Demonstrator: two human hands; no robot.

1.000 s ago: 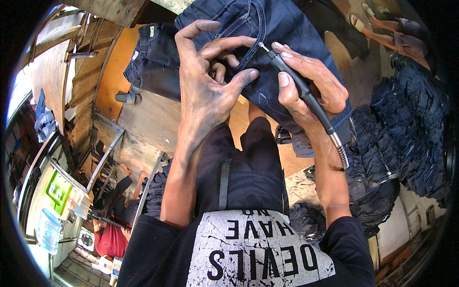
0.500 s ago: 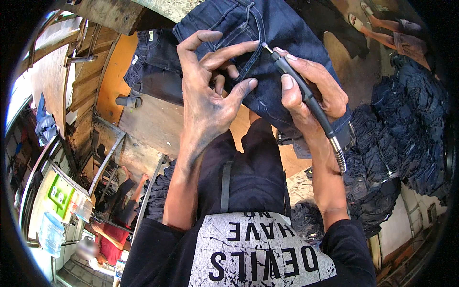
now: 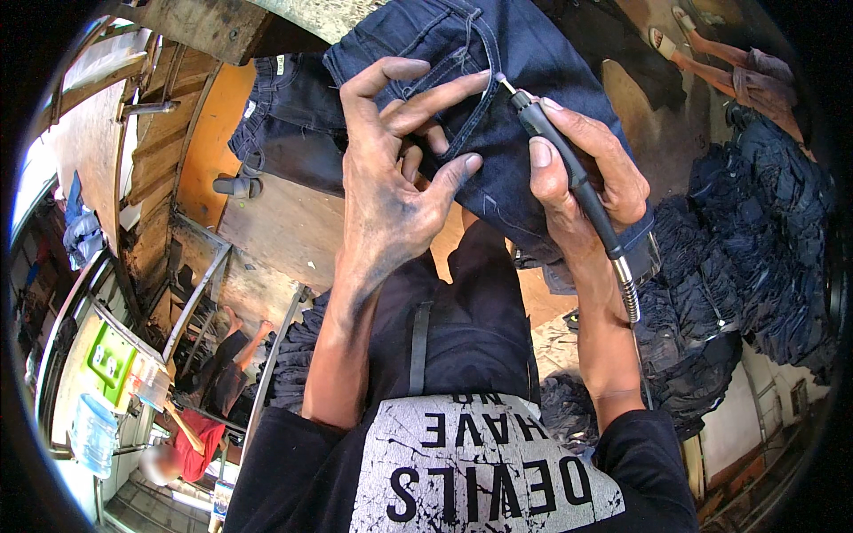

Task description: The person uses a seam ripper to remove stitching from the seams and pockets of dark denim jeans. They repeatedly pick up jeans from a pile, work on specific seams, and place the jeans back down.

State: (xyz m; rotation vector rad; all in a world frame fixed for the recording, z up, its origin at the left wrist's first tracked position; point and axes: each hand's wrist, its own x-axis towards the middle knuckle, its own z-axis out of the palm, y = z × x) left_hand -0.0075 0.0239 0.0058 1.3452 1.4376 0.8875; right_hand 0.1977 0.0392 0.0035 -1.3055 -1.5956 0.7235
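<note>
Dark blue denim jeans [image 3: 569, 98] lie spread before me, with a double-stitched pocket edge [image 3: 490, 55] curving down the front. My left hand [image 3: 391, 169] holds this edge: the index fingertip is tucked behind it, the thumb rests lower down, and some fingers are partly hidden by the cloth. In my right hand [image 3: 591, 173] is a black rotary grinding handpiece [image 3: 569, 158], gripped like a pen. Its small pale tip points at the pocket edge, close beside my left index fingertip; contact cannot be made out. A metal spring sleeve and thin cable trail from its lower end along my forearm.
Another dark pair of pants [image 3: 289, 120] hangs on the left, above a grey sandal [image 3: 237, 186]. Large heaps of dark garments [image 3: 755, 240] rise on the right. Another person's legs [image 3: 720, 67] show at upper right; a person in red [image 3: 195, 444] sits at lower left, near a water jug [image 3: 94, 435].
The jeans and both my hands have shifted very slightly, the handpiece tip a little to the right. At lower left the person in red now stretches an arm toward the green tray.
</note>
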